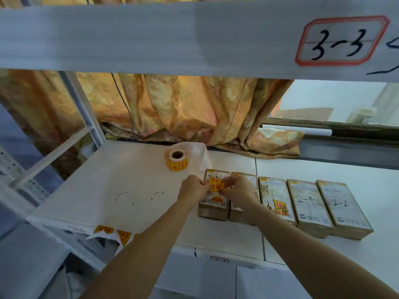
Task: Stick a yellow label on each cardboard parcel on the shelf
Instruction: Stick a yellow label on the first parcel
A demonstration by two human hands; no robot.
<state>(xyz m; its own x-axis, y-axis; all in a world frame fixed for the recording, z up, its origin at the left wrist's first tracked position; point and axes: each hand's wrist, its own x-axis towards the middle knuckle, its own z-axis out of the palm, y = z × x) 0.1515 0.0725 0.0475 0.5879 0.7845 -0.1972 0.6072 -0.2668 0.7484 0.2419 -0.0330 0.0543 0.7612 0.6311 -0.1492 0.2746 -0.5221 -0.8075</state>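
Several cardboard parcels lie side by side on the white shelf. Over the leftmost parcel my left hand and my right hand both pinch one yellow label with red print, each at one edge. The label hovers at the parcel's upper half; whether it touches the parcel I cannot tell. My right hand covers part of the second parcel. The third parcel carries a yellow-red mark. Two more parcels, marked 2-4 and 2-2, lie at the right.
A roll of yellow labels stands behind the parcels, with its white backing strip curling away. Loose label strip hangs over the shelf's front edge at the left. An orange curtain hangs behind. The upper shelf beam bears a 3-3 tag.
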